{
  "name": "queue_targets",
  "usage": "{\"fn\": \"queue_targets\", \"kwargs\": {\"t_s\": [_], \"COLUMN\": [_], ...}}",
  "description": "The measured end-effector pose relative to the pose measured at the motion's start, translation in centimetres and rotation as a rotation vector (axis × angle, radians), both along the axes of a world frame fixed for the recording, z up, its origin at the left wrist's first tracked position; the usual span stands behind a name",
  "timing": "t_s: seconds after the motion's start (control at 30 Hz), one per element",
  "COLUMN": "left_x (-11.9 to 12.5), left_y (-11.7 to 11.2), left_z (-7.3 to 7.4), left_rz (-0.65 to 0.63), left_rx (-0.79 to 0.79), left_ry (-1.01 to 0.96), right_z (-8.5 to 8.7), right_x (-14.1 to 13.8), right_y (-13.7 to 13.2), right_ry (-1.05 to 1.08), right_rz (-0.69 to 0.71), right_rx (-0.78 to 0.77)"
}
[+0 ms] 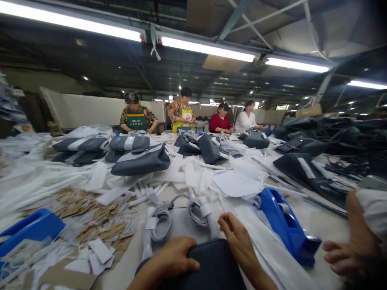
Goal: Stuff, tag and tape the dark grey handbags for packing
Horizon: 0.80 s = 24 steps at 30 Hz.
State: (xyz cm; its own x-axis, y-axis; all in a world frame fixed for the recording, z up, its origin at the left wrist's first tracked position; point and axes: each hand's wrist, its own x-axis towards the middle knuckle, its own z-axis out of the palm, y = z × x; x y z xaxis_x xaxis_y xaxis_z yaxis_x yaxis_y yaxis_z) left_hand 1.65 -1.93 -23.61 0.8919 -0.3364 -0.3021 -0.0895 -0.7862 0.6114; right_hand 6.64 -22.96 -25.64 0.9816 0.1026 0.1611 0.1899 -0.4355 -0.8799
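Dark grey bag [211, 266] is lying at the near table edge, its wrapped handles [178, 215] pointing away — both hands are resting on its top. Left hand [172, 259] is curling over the near-left rim, fingers bent, gripping it; right hand [237, 239] is pressing the right edge, fingers folded. Just right, a blue tape dispenser [284, 225] is sitting.

We see a dark grey, smooth-faced bag [211, 264] lying flat at the near table edge, just left of the blue tape dispenser [286, 225]; its grey wrapped straps [178, 215] curl away beyond its top.
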Motion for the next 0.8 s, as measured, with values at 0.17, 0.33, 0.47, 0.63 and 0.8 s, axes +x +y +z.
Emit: {"fn": "queue_targets", "kwargs": {"t_s": [0.17,0.33,0.47,0.63,0.8], "left_x": [-0.1,-0.5,-0.6,-0.6,0.3], "left_y": [0.4,0.6,0.7,0.6,0.6], "left_z": [0.1,0.0,0.0,0.5,-1.0], "left_rz": [0.013,0.041,0.023,0.046,0.006], "left_rx": [0.002,0.004,0.000,0.020,0.051], "left_ry": [0.022,0.034,0.028,0.057,0.046], "right_z": [2.8,2.5,1.3,-0.1,0.6], "right_x": [10.2,15.6,15.3,15.9,21.0], "right_y": [2.7,6.6,7.9,7.3,6.9], "right_ry": [-0.126,0.047,0.101,0.147,0.051], "right_rz": [-0.054,-0.032,-0.006,-0.039,-0.153], "right_rx": [-0.055,0.178,0.252,0.135,-0.032]}}
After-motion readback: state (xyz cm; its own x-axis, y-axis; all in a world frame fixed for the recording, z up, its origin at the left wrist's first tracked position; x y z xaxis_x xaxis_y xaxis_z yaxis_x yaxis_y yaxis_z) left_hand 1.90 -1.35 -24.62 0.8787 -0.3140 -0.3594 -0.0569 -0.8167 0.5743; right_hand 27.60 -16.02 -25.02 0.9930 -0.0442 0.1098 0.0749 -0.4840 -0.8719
